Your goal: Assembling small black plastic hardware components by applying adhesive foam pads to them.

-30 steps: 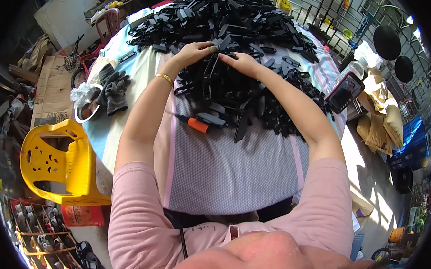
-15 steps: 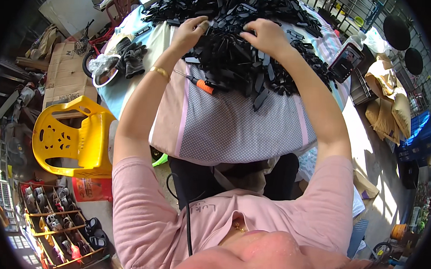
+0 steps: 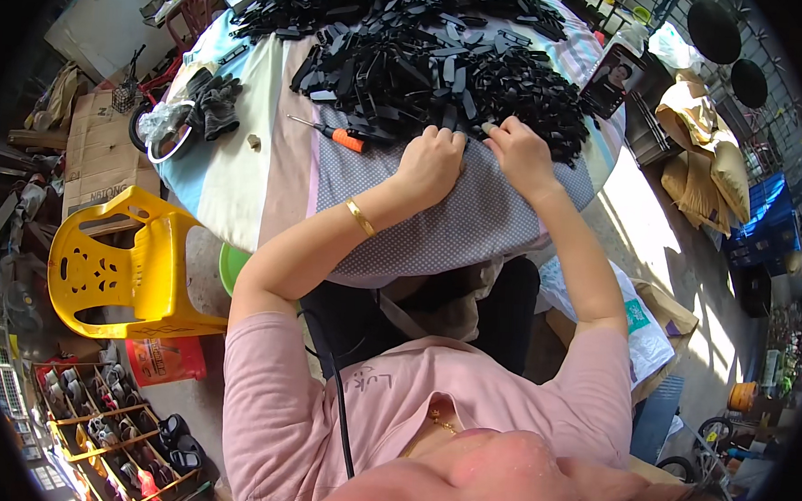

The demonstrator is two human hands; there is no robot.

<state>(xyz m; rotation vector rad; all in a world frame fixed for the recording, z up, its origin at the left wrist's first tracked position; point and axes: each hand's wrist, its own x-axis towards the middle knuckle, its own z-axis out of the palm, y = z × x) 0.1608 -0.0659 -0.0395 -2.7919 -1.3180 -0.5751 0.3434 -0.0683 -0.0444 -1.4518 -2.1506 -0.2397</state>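
Here we are, left hand (image 3: pixel 433 164) and right hand (image 3: pixel 520 155) working side by side at the lower edge of a heap of black pieces (image 3: pixel 419 79)!
The heap is lying just above the hands in the frame, upper centre on the desk (image 3: pixel 232 183), its long axis running left to right; neither hand is clearly nearer, both are reaching its edge. The left is curling its fingers inward, the right is bending its fingers and thumb close together, and whether either is gripping a piece I can't tell. Pieces are pointing every which way, while an orange-handled screwdriver (image 3: pixel 346 140) is lying left of the left hand, near the heap, its shaft aiming toward the upper left.
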